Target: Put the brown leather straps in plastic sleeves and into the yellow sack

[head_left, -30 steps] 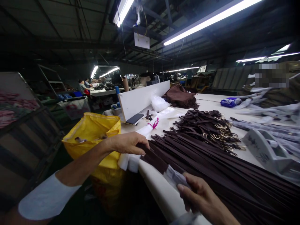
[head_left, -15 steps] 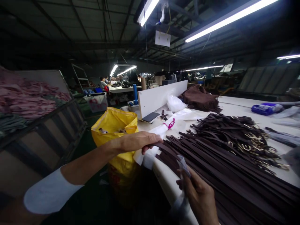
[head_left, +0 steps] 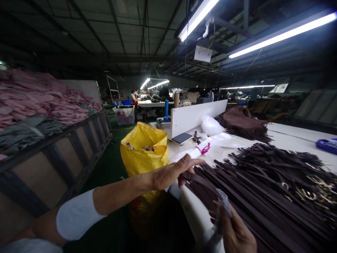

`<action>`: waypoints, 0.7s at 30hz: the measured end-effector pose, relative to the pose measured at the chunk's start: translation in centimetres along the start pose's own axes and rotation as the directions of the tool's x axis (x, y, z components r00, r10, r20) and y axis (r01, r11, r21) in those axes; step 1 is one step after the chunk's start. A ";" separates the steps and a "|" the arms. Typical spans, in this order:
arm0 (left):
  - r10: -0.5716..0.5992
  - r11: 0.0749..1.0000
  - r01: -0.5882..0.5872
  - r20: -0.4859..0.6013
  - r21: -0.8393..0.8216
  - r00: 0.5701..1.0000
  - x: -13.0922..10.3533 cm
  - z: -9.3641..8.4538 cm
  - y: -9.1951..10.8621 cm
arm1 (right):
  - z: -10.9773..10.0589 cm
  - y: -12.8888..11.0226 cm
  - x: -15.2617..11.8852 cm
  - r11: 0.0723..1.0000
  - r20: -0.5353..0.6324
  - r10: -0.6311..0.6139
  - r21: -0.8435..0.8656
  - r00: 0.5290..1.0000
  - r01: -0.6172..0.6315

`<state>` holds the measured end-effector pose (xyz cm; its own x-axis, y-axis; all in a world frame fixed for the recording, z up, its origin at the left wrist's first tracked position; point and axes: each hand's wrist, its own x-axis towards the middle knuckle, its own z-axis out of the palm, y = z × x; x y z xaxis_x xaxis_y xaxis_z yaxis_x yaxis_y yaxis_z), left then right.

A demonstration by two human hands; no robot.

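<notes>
at the center of the frame, your left hand is holding the end of a dark brown strap, the lower fingers curling under it while the index finger is stretching out to the right. the strap is arching from there toward the lower right, where your right hand is pinching a crumpled strip of clear plastic between thumb and fingers; whether those fingers are also gripping the strap, you cannot tell.

beneath the strap, a layer of dark straps is lying lengthwise, spreading toward the lower right corner of the frame. above it, at the right, a heap of buckled straps is showing gold-colored metal fittings. both are resting on the white table.

left of the table's edge, a yellow bag is standing with its mouth gaping, just behind your left forearm. an upright white board is rising beyond your left hand, with a flat dark object lying at its foot. at the upper right of the table, brown fringed material is lying bunched.
</notes>
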<state>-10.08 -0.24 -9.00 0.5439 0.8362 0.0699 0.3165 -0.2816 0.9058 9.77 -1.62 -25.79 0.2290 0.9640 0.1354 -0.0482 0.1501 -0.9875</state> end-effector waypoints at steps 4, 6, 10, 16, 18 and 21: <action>-0.091 0.993 0.091 -0.001 -0.077 0.996 0.0 0.2 -0.9 | -0.4 0.5 0.1 1.000 -0.003 0.003 0.021 1.000 -0.003; -0.222 0.946 0.237 0.092 -0.220 0.971 -0.1 0.5 -2.1 | -0.9 0.7 0.2 1.000 0.009 0.008 0.002 1.000 -0.008; -0.319 0.757 0.526 0.483 -0.388 0.815 -0.7 2.3 -4.2 | -1.9 0.5 0.7 1.000 0.061 -0.027 -0.010 0.998 0.028; 0.002 0.611 0.301 0.383 -0.732 0.924 -0.4 5.8 -2.1 | -0.8 -2.2 -0.3 0.988 0.432 0.045 0.113 0.901 -0.104; 0.065 0.668 0.138 0.242 -0.731 0.968 0.5 6.5 -1.3 | 0.0 -3.2 -1.2 0.958 0.541 0.079 0.192 0.837 -0.214; 0.169 0.909 -0.113 0.108 -0.401 0.980 2.1 7.3 -1.4 | 0.5 -4.2 -2.0 0.880 0.599 0.159 0.274 0.785 -0.387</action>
<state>-3.69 -1.49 -13.17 0.6705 0.7205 0.1768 -0.0852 -0.1619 0.9831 9.07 -4.06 -21.91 -0.4101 0.9120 -0.0022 -0.3975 -0.1809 -0.8996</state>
